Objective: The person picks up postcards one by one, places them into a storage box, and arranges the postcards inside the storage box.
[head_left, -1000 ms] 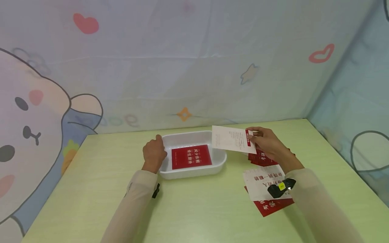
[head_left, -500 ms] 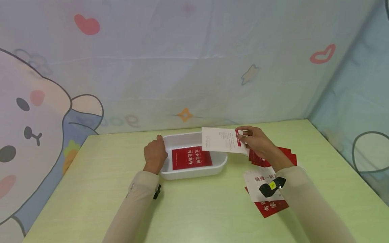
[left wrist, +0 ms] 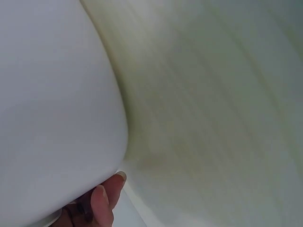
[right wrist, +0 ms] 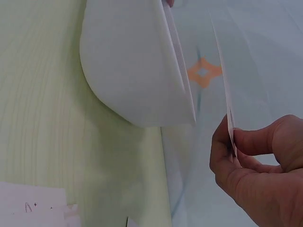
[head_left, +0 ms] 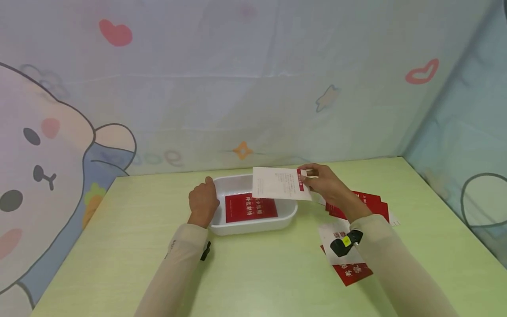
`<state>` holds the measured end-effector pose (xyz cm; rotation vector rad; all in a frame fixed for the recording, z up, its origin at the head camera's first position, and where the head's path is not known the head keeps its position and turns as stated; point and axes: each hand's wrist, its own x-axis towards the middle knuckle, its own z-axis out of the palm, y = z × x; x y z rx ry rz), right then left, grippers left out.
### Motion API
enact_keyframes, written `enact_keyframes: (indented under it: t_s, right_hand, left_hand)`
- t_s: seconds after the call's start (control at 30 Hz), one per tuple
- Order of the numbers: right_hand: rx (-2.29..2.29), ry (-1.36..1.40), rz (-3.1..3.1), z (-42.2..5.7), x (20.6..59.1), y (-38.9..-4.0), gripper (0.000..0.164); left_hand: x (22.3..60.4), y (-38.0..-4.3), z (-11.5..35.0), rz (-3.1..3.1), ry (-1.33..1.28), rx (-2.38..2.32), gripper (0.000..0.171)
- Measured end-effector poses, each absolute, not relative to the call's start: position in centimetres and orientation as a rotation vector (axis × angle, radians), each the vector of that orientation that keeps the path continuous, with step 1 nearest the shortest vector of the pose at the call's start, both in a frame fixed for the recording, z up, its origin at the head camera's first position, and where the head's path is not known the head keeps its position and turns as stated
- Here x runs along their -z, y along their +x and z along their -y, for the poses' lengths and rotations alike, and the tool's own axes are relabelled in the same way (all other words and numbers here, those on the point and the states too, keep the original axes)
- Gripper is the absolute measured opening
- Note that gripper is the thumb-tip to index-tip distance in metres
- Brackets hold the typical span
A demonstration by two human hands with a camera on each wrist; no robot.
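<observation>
Hands [head_left: 203, 203], two, about one tray [head_left: 251, 227]

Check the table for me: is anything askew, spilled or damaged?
Mildly: at the right, a white card lies askew across a red card, and farther back more red cards overlap unevenly instead of lying squared up. No spill or damage shows, though the right arm hides part of the cards.
</observation>
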<state>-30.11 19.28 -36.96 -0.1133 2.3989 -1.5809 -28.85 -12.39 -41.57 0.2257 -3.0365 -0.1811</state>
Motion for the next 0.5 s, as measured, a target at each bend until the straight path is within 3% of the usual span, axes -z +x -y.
enact_keyframes:
  t_s: [0.5]
  right_hand:
    - [1.509,-0.231,-2.423,-16.4,36.5,-30.3,0.045]
  left_hand:
    - [41.4,-28.8,12.1,3.031,0.232,0.182,0.033]
